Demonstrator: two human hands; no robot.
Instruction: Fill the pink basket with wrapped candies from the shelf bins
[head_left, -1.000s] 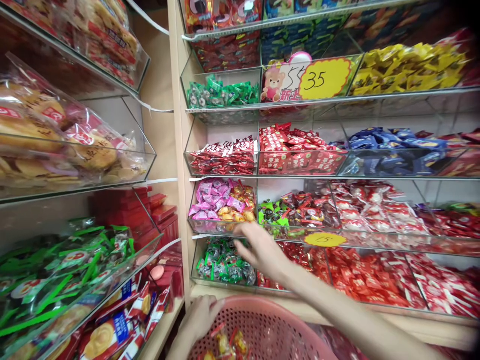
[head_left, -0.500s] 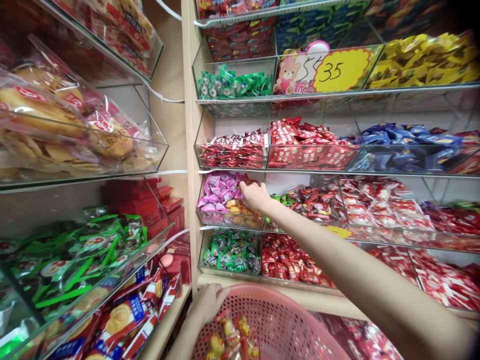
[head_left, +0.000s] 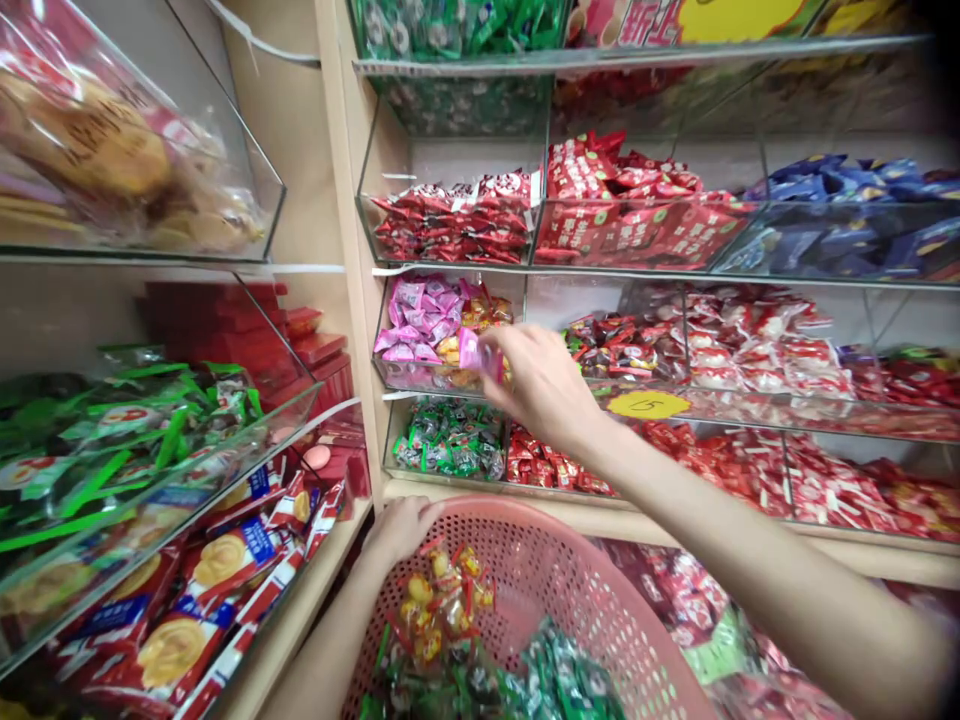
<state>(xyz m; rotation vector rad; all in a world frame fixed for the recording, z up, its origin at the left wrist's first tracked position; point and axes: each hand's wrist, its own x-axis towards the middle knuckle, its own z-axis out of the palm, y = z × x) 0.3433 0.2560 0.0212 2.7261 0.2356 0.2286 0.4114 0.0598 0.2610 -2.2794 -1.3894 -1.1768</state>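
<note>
Pink-wrapped candy (head_left: 473, 352) is being pinched between the fingers (head_left: 504, 340) of the right hand (head_left: 546, 386), just in front of the clear shelf bin (head_left: 417, 376) of pink and yellow sweets. Left hand (head_left: 401, 525) is gripping the rim of the pink basket (head_left: 559, 560), fingers curled closed over it. Yellow and green wrapped sweets (head_left: 439, 612) are lying inside the basket.

The head camera looks forward and down from close at the candy shelves (head_left: 346, 300) and pink basket (head_left: 541, 568).
</note>
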